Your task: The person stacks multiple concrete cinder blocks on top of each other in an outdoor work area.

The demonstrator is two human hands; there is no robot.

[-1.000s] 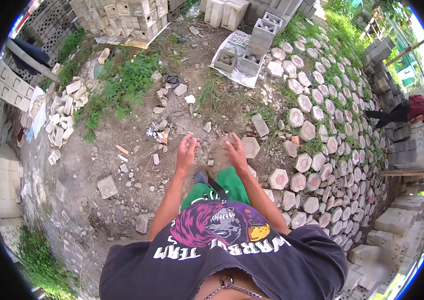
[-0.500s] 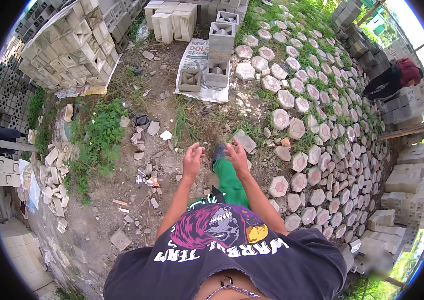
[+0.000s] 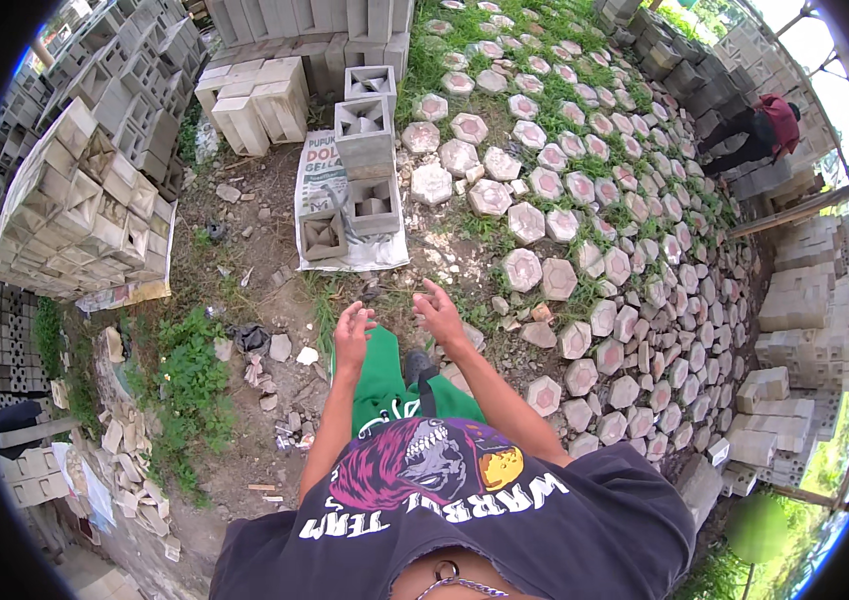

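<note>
My left hand is raised over the ground with its fingers loosely apart and nothing in them. Beside it, my right hand is also empty, its fingers spread. Just beyond both hands lies a white printed sack. A square concrete vent block sits on the sack's near left part. To its right stands another grey vent block, and behind that a taller column of vent blocks. Neither hand touches any block.
Hexagonal pavers cover the grassy ground to the right. A stack of pale vent blocks rises at the left. Broken rubble and weeds lie nearer. Another person bends by the far right blocks.
I have stepped forward, so the sack and its blocks appear nearer and further left. Both hands stay raised and empty.
</note>
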